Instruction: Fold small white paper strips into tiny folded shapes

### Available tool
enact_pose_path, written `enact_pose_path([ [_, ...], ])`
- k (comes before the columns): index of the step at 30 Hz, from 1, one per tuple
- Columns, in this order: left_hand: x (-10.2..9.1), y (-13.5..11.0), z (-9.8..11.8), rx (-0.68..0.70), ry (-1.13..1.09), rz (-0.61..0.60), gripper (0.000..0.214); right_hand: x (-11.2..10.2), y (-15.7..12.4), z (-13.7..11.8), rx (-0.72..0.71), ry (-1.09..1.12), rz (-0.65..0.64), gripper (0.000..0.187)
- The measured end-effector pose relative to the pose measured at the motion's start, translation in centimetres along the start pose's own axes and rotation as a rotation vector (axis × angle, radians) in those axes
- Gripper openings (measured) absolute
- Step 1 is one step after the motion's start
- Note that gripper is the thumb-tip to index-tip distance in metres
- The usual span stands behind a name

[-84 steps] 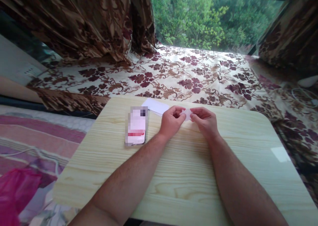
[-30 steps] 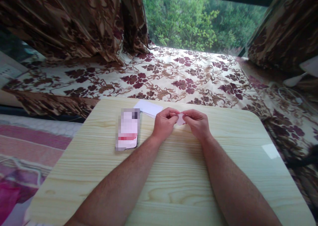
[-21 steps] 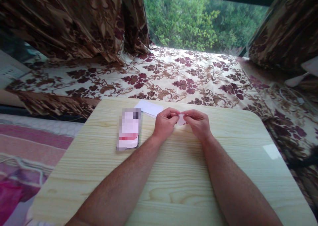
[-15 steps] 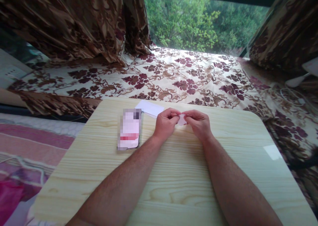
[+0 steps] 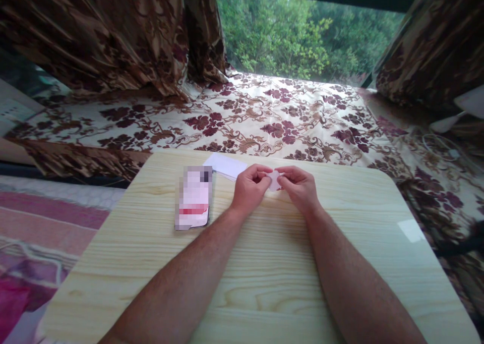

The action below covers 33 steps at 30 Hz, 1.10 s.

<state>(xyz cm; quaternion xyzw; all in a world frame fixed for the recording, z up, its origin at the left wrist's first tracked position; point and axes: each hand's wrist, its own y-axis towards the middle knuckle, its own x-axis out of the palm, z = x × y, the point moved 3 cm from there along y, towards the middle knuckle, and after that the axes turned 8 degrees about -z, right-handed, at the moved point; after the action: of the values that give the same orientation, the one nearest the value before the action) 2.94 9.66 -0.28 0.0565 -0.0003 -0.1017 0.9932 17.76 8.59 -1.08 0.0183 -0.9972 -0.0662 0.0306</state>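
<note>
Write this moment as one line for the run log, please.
left hand: pinches small paper piece | right hand: pinches same piece | phone: flat on table, left of hands | white paper: behind left hand

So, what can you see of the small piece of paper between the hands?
The small piece of paper is pale, whitish pink and thin; its exact shape is too small to tell. The left hand and the right hand pinch it at its sides, over the far part of the light wooden table. The hands hide part of it.
</note>
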Motion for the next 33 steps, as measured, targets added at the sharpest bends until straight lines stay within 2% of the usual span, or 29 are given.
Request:
enact_pose_path([
  [14, -0.09, 0.07, -0.40, 0.004, -0.007, 0.044, 0.016, 0.23, -0.01, 0.10, -0.016, -0.017, -0.017, 0.017],
  [24, 0.00, -0.05, -0.48, 0.037, 0.033, 0.017, 0.012, 0.27, 0.01, 0.30, -0.045, -0.032, -0.018, 0.014],
  [33, -0.17, 0.26, -0.63, -0.006, -0.024, 0.029, 0.010, 0.68, -0.07, -0.13, -0.037, 0.020, -0.057, 0.016],
])
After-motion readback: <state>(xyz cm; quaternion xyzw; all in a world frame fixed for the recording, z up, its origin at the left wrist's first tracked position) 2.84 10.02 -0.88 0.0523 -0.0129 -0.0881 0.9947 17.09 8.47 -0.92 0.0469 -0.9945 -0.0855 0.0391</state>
